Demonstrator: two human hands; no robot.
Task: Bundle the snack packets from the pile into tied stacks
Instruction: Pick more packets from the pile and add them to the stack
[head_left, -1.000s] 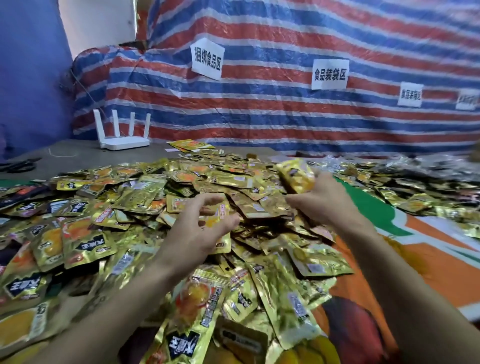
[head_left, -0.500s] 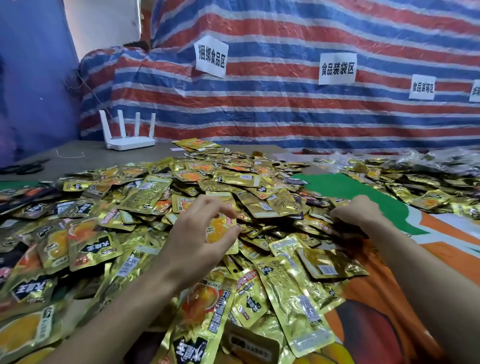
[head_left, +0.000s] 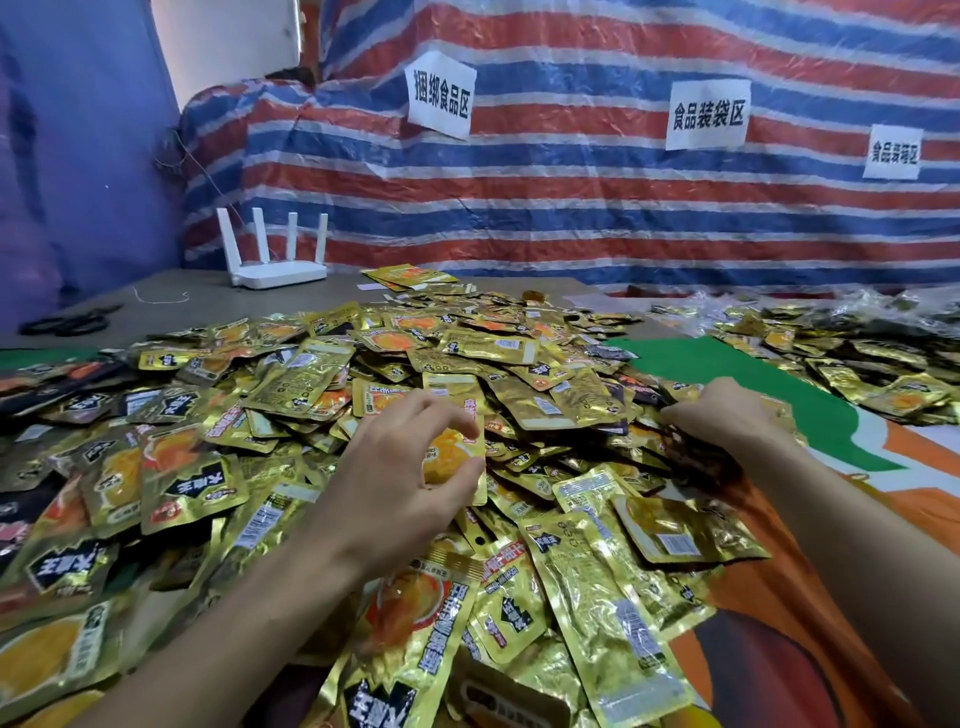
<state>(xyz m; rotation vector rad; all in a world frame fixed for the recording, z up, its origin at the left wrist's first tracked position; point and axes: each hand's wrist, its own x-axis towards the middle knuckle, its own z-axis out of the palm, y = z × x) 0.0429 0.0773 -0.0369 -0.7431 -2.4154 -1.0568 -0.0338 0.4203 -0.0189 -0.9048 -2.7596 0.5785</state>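
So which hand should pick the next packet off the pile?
Right, probably. The left hand is busy pinching a packet; the right hand is down on the pile, fingers curled into its near edge.

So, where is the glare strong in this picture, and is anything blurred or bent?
Head view: glare flashes off the foil packets in front, washing out some print; the striped tarp shines in patches; the wide lens bows the edges, and the scissors at far left look soft.
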